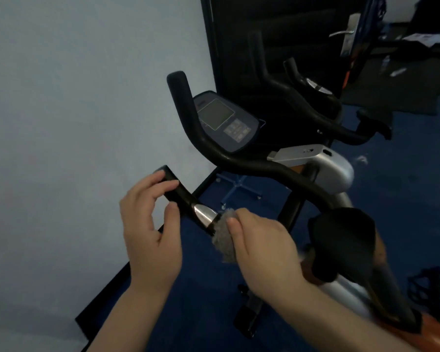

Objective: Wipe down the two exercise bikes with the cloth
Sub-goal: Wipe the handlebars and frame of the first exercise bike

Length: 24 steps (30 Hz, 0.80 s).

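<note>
The near exercise bike has a curved black handlebar (254, 166), a grey console with a screen (221, 120) and a black saddle (343, 240). My left hand (150, 224) pinches the near handlebar grip (178, 191) by its end, fingers around the black foam. My right hand (262, 247) presses a grey fluffy cloth (222, 237) against the same grip, just below its shiny metal sensor plate (203, 214). A second bike (315, 102) stands behind, dark and partly hidden, with its own black handlebars.
A pale wall (74, 123) runs along the left with a black skirting board. The floor (404, 199) is blue. A dark door with a metal handle (346, 34) stands at the back. A black pedal (427, 288) sticks out at the right.
</note>
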Tool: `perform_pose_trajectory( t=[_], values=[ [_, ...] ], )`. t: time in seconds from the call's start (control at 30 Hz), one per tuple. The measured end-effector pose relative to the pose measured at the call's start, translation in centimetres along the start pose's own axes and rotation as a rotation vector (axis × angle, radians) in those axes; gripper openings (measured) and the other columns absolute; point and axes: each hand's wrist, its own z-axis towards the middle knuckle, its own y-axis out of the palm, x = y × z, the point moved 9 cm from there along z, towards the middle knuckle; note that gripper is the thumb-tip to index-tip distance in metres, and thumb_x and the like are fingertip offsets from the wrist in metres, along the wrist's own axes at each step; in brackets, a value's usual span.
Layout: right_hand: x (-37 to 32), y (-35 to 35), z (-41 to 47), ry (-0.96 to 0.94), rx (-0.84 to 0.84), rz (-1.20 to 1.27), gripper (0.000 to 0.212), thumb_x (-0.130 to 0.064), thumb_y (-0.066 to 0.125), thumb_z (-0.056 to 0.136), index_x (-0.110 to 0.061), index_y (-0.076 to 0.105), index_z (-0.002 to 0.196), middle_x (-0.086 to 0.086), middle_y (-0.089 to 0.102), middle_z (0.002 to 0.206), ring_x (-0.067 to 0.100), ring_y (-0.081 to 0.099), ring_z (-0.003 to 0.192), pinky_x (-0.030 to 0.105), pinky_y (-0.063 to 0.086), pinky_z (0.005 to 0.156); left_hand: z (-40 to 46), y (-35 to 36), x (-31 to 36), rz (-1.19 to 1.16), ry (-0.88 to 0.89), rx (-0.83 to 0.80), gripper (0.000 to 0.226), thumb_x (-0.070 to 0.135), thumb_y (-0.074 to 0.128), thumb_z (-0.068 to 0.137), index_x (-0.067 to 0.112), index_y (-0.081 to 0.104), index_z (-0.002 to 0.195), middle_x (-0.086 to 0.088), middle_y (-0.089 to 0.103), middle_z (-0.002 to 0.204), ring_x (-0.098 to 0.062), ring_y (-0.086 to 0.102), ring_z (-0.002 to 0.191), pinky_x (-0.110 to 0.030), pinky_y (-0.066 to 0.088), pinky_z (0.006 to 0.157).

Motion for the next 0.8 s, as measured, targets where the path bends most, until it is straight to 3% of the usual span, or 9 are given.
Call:
perform_pose_trajectory(
  t=[0.07,0.13,0.17,0.33,0.5,0.57,0.67,0.73,0.8],
  values=[
    [-0.5,-0.2,-0.8,-0.046,0.035,-0.086,0.027,-0.032,0.037,0.097,-0.018,0.058,0.088,-0.003,0.057,0.07,0.017,0.053,0.059,0.032,0.043,0.059,0.3,0.1,-0.7,-0.024,-0.015,-0.04,0.038,0.008,0.052,0.09,0.024,0.055,0.124,0.011,0.048,0.136,-0.008,0.042,0.129,-0.031,0.037,0.107],
    [-1.2,-0.1,-0.3,-0.058,0.035,-0.236,0.012,-0.024,0.068,0.081,-0.015,0.063,0.085,-0.001,0.056,0.064,0.017,0.052,0.047,0.031,0.041,0.045,0.7,0.4,-1.8,-0.098,-0.084,-0.102,0.044,0.015,0.049,0.092,0.025,0.048,0.135,0.017,0.045,0.14,-0.004,0.039,0.133,-0.026,0.032,0.11],
    [-1.6,0.5,0.6,-0.036,-0.01,-0.3,0.024,-0.02,0.077,0.071,-0.011,0.064,0.088,0.001,0.057,0.065,0.018,0.051,0.044,0.028,0.036,0.039,0.8,0.7,-2.3,-0.149,-0.125,-0.128,0.044,0.019,0.046,0.093,0.026,0.045,0.137,0.023,0.045,0.139,0.0,0.039,0.132,-0.022,0.032,0.11],
    [-5.4,2.4,5.3,-0.013,0.009,-0.294,0.017,-0.022,0.039,0.099,-0.016,0.046,0.114,0.0,0.055,0.094,0.016,0.041,0.059,0.026,0.022,0.04,0.6,0.8,-3.4,-0.32,-0.194,-0.127,0.041,0.021,0.037,0.098,0.028,0.046,0.138,0.029,0.048,0.135,0.004,0.041,0.131,-0.007,0.032,0.103],
    [-3.9,1.6,2.6,0.103,0.103,-0.113,0.036,-0.047,0.018,0.098,-0.032,0.047,0.114,-0.009,0.058,0.087,0.016,0.059,0.062,0.031,0.044,0.046,0.2,1.0,-3.7,-0.391,-0.21,-0.187,0.042,0.028,0.032,0.1,0.037,0.04,0.14,0.027,0.041,0.145,0.004,0.034,0.137,-0.005,0.028,0.103],
    [-2.8,2.6,3.7,0.101,-0.008,-0.197,0.024,-0.041,0.027,0.1,-0.029,0.042,0.115,-0.005,0.059,0.095,0.02,0.061,0.072,0.031,0.042,0.053,-0.1,1.2,-3.8,-0.412,-0.233,-0.222,0.043,0.033,0.029,0.101,0.039,0.034,0.143,0.03,0.035,0.148,0.007,0.028,0.139,-0.003,0.024,0.104],
    [-4.0,3.4,8.5,0.243,-0.121,0.136,0.036,-0.039,0.024,0.102,-0.022,0.055,0.106,0.006,0.062,0.108,0.026,0.056,0.089,0.038,0.041,0.073,0.0,1.4,-3.4,-0.426,-0.242,-0.262,0.044,0.031,0.028,0.101,0.038,0.028,0.145,0.028,0.029,0.152,0.01,0.024,0.139,-0.003,0.023,0.105],
    [-6.3,3.5,10.6,0.277,-0.031,0.366,0.046,-0.044,0.018,0.101,-0.024,0.059,0.104,0.002,0.063,0.11,0.018,0.05,0.088,0.036,0.034,0.072,0.4,1.7,-3.9,-0.44,-0.31,-0.27,0.041,0.024,0.028,0.103,0.024,0.038,0.142,0.007,0.037,0.153,0.014,0.038,0.129,-0.001,0.031,0.099],
    [-9.1,2.3,10.0,0.104,0.115,0.366,0.04,-0.046,0.019,0.101,-0.03,0.055,0.111,-0.003,0.06,0.108,0.014,0.056,0.088,0.035,0.041,0.069,0.5,1.3,-4.2,-0.481,-0.358,-0.235,0.043,0.03,0.027,0.102,0.015,0.044,0.138,0.0,0.048,0.145,0.01,0.047,0.123,-0.001,0.036,0.093]
  ],
)
